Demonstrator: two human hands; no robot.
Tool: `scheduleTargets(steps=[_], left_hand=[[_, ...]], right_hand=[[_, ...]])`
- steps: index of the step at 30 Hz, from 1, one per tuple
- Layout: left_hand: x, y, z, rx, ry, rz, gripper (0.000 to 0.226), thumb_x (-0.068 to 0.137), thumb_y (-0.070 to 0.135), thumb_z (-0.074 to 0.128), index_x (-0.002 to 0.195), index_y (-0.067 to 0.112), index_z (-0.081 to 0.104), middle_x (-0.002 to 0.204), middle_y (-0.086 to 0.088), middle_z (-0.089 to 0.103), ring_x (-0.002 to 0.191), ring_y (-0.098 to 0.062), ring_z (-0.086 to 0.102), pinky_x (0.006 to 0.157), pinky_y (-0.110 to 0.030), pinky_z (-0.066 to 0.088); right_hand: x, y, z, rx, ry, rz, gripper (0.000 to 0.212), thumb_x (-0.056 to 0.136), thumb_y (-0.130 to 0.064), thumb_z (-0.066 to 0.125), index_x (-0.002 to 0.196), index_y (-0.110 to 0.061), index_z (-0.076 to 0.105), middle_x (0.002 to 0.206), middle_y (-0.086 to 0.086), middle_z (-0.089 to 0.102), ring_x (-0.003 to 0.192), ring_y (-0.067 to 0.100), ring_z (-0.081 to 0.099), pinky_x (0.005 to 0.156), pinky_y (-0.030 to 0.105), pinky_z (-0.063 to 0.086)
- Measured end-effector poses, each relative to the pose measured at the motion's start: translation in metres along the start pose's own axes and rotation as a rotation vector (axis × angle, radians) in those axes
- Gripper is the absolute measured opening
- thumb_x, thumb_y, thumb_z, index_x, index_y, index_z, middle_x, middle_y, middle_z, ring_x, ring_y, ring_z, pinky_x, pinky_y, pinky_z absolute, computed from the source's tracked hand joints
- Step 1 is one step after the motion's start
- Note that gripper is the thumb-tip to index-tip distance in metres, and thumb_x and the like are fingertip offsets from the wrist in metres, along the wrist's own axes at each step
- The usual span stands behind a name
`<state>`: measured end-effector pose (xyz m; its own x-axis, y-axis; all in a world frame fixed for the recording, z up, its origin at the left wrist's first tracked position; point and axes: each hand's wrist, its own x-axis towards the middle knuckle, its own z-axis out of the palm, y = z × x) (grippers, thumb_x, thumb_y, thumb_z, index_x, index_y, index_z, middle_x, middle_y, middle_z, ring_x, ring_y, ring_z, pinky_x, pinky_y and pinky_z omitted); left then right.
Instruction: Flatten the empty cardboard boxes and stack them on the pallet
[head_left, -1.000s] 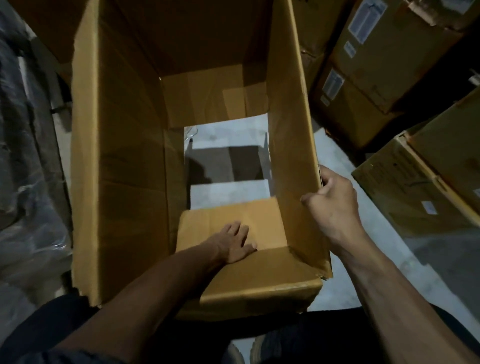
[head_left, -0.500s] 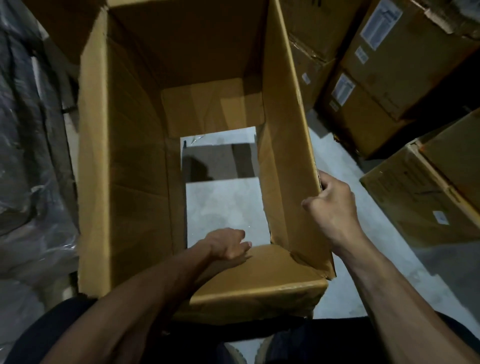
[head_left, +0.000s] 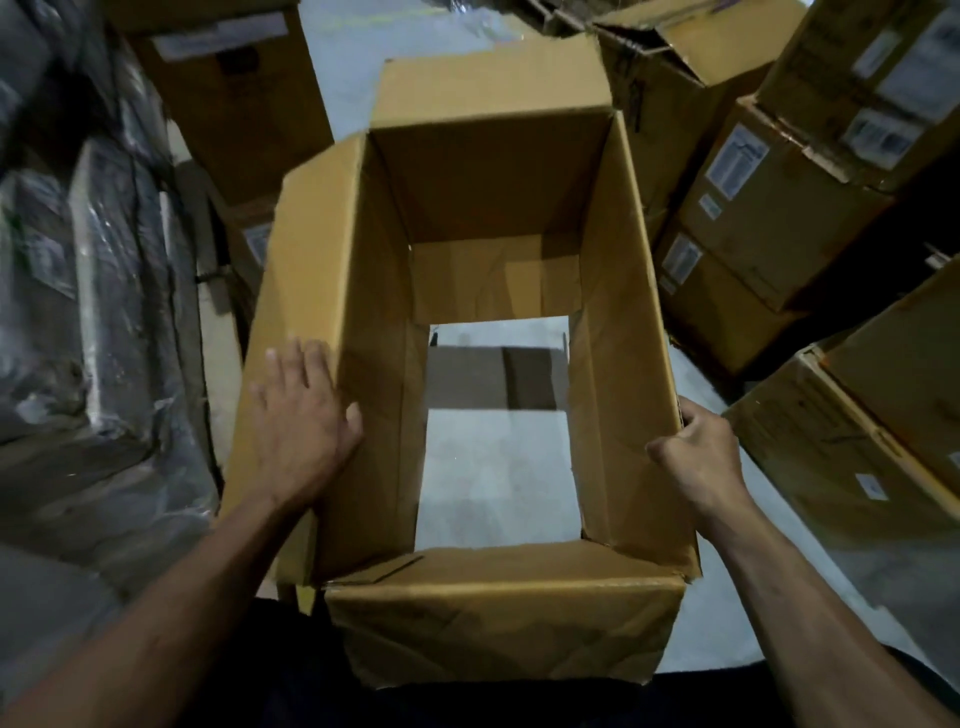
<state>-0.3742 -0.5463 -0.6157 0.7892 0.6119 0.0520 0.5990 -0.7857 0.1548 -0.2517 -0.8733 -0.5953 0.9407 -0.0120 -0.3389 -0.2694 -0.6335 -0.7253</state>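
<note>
Your right hand has a closed grip on the top edge of the right wall of the open cardboard box, fingers curled over the rim and pinching the board. Your left hand lies spread and flat, palm against the outside of the left wall near its upper edge, holding nothing.

The box stands in front of you on the concrete floor, which shows through the open bottom; the flaps at the near and far ends are folded out of the way, so the tube looks ready to collapse.

To flatten it well, push the left wall with the flat palm while you draw the right wall the opposite way, so the box shears along its corner creases rather than buckling mid-panel. Keep the pinch near a corner, where the board is stiffest. Watch the torn near-right corner; it may rip further if you twist.

Stacked sealed cartons crowd the right side, plastic-wrapped goods the left, so space to swing is tight. No pallet is in view.
</note>
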Motion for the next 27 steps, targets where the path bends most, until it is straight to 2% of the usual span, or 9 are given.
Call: scheduleTargets(steps=[3,5,7,11,13,16,19,23,27], left_hand=[[0.01,-0.003,0.002,-0.295,-0.134,-0.172,0.059,0.088,0.038,0.069,0.133,0.012,0.041,0.128,-0.017,0.055,0.113,-0.037,0.057,0.094,-0.052,0.052],[0.011,0.001,0.002,-0.326,-0.154,-0.147,0.041,0.09,0.034,0.062,0.122,0.016,0.046,0.112,-0.013,0.063,0.098,-0.037,0.063,0.083,-0.046,0.055],[0.01,0.009,0.001,-0.362,-0.126,-0.142,0.031,0.09,0.027,0.056,0.117,0.015,0.05,0.103,-0.012,0.065,0.092,-0.037,0.063,0.081,-0.045,0.055],[-0.001,0.019,0.003,-0.511,-0.092,-0.148,0.026,0.092,0.015,0.054,0.117,0.009,0.055,0.103,-0.013,0.065,0.093,-0.036,0.062,0.083,-0.052,0.055],[-0.014,0.019,0.006,-0.52,-0.104,-0.099,0.025,0.092,0.017,0.053,0.116,0.01,0.056,0.102,-0.013,0.066,0.091,-0.036,0.063,0.081,-0.051,0.056],[-0.039,0.019,0.006,-0.5,-0.138,-0.008,0.041,0.087,0.025,0.049,0.126,0.013,0.056,0.103,-0.015,0.069,0.094,-0.039,0.065,0.081,-0.049,0.055],[-0.066,0.026,0.002,-0.454,-0.174,0.1,0.056,0.077,0.027,0.046,0.129,0.012,0.058,0.1,-0.018,0.071,0.091,-0.041,0.066,0.075,-0.044,0.052],[-0.096,0.045,-0.002,-0.465,-0.272,0.131,0.061,0.071,0.027,0.044,0.129,0.018,0.059,0.105,-0.011,0.072,0.098,-0.037,0.065,0.08,-0.039,0.047],[-0.107,0.073,-0.009,-0.454,-0.354,0.166,0.054,0.091,0.043,0.049,0.141,0.022,0.045,0.123,-0.005,0.066,0.105,-0.025,0.064,0.087,-0.031,0.045]], right_hand=[[-0.007,0.0,-0.008,0.009,0.018,0.006,0.048,0.097,-0.004,0.06,0.141,-0.022,0.055,0.128,0.006,0.064,0.115,0.035,0.061,0.099,0.06,0.05],[-0.009,-0.001,-0.015,0.013,0.04,0.005,0.049,0.096,-0.001,0.06,0.141,-0.02,0.056,0.126,0.007,0.065,0.113,0.035,0.061,0.098,0.058,0.051],[-0.009,-0.002,-0.022,0.027,0.065,0.012,0.049,0.096,0.001,0.059,0.141,-0.019,0.056,0.122,0.005,0.064,0.112,0.034,0.061,0.098,0.057,0.051],[-0.007,-0.001,-0.027,0.018,0.099,0.012,0.049,0.097,0.003,0.056,0.141,-0.017,0.056,0.121,0.008,0.063,0.103,0.027,0.057,0.094,0.052,0.05],[-0.003,-0.003,-0.024,0.018,0.118,0.021,0.045,0.098,0.0,0.056,0.14,-0.018,0.056,0.12,0.007,0.064,0.104,0.03,0.058,0.093,0.05,0.051],[0.008,-0.007,-0.014,0.05,0.157,0.051,0.043,0.098,-0.002,0.057,0.138,-0.017,0.058,0.124,0.01,0.065,0.099,0.028,0.058,0.089,0.045,0.051],[0.016,-0.011,-0.006,0.111,0.2,0.095,0.04,0.097,0.0,0.056,0.132,-0.018,0.061,0.115,0.009,0.065,0.094,0.022,0.053,0.082,0.036,0.046],[0.016,-0.016,-0.001,0.206,0.232,0.142,0.023,0.099,-0.003,0.054,0.111,-0.022,0.059,0.102,0.005,0.059,0.087,0.021,0.054,0.078,0.034,0.046],[0.01,-0.024,0.003,0.273,0.268,0.146,0.015,0.099,-0.009,0.055,0.104,-0.023,0.057,0.099,0.003,0.063,0.078,0.017,0.059,0.079,0.038,0.054]])
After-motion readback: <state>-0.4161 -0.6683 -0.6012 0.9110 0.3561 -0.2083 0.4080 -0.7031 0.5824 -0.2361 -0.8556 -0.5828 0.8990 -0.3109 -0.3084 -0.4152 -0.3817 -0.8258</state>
